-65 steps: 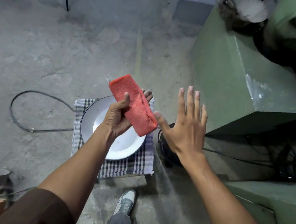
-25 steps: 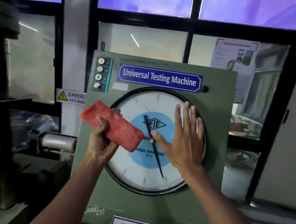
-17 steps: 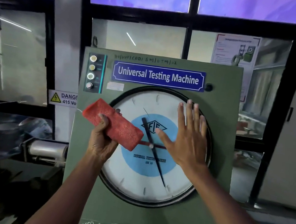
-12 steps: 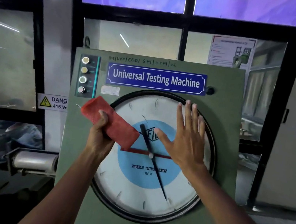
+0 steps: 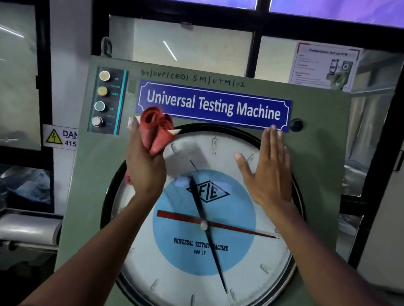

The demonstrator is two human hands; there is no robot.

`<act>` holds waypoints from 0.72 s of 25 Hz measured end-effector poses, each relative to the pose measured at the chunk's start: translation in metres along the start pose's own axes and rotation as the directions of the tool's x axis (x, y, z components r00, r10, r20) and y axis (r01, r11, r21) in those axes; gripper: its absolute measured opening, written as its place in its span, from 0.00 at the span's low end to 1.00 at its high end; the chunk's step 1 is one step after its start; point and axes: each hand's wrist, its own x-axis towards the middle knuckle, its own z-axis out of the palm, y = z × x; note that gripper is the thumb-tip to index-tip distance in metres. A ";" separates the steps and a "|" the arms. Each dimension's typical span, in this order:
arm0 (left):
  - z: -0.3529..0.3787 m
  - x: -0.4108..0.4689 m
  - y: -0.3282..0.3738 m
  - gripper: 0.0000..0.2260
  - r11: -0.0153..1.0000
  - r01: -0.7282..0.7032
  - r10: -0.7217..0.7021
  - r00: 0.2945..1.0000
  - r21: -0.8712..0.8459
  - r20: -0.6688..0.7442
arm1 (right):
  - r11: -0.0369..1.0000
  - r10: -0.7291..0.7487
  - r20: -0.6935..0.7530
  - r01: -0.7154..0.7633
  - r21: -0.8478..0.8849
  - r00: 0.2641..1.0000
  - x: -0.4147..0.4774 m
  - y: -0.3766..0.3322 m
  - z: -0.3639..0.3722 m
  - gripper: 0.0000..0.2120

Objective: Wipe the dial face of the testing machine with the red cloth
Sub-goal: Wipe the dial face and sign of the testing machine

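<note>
The round white dial face (image 5: 175,287) with a blue centre, a black pointer and a red pointer fills the front of the green testing machine (image 5: 324,171). My left hand (image 5: 145,168) is shut on the bunched red cloth (image 5: 157,130) at the dial's upper left rim, the cloth sticking up above my fingers. My right hand (image 5: 268,176) lies flat and open against the dial's upper right, fingertips reaching the blue nameplate (image 5: 213,105). Whether the cloth touches the glass is unclear.
A strip of four round push buttons (image 5: 101,98) sits left of the nameplate, a black knob (image 5: 296,125) right of it. A yellow danger sign (image 5: 60,137) hangs on the wall to the left. Windows and a poster (image 5: 325,66) are behind the machine.
I have come closer to the dial. My left hand rose to the dial's upper left rim and the cloth went from a flat folded pad to a bunch. My right hand slid up and right.
</note>
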 end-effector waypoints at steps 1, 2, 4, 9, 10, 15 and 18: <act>0.007 0.005 -0.003 0.33 0.980 -0.110 0.109 0.994 0.167 0.015 | 1.000 0.002 0.000 -0.002 0.006 1.000 0.010 0.004 0.003 0.46; 0.015 0.007 -0.006 0.35 0.925 -0.212 0.201 0.977 0.314 0.065 | 1.000 0.005 0.004 -0.005 0.017 1.000 0.019 0.008 0.006 0.46; 0.031 0.008 -0.015 0.36 0.794 -0.338 0.280 0.941 0.506 0.189 | 0.999 0.013 0.026 -0.014 0.038 1.000 0.034 0.014 0.012 0.46; 0.057 -0.002 -0.047 0.39 0.651 -0.401 0.190 0.908 0.645 0.373 | 0.990 0.031 0.166 -0.053 0.128 0.986 0.060 0.028 0.034 0.41; 0.057 -0.002 -0.050 0.42 0.639 -0.416 0.180 0.899 0.647 0.400 | 0.987 0.032 0.201 -0.063 0.147 0.979 0.061 0.031 0.038 0.40; 0.055 -0.008 -0.049 0.42 0.682 -0.442 0.206 0.881 0.583 0.426 | 0.973 0.028 0.176 -0.067 0.223 0.984 0.061 0.037 0.047 0.35; 0.055 -0.006 -0.046 0.34 0.763 -0.394 0.201 0.899 0.513 0.390 | 0.969 0.026 0.191 -0.071 0.235 0.981 0.062 0.037 0.046 0.33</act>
